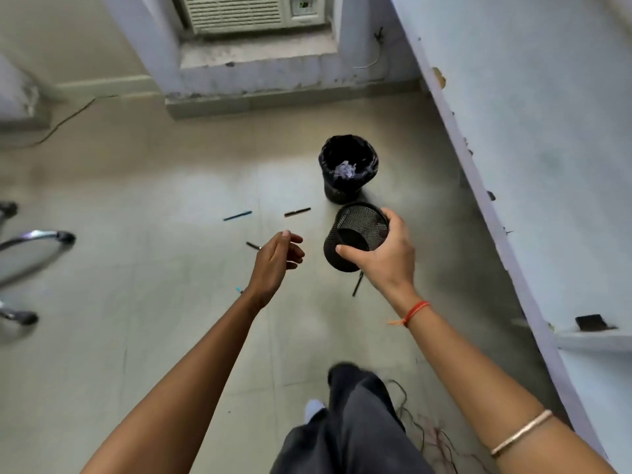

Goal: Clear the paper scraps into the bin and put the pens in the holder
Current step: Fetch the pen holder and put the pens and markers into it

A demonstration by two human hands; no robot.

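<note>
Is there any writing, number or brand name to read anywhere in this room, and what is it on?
Small display on the air conditioner: green glowing digits, too blurred to read.
On the pen holder, bin and pens: no writing shows.
Nothing else is legible.

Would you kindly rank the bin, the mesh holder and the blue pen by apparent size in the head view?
The bin and mesh holder look alike; the holder is nearer the camera, so unranked.
Then the blue pen, smallest.
</note>
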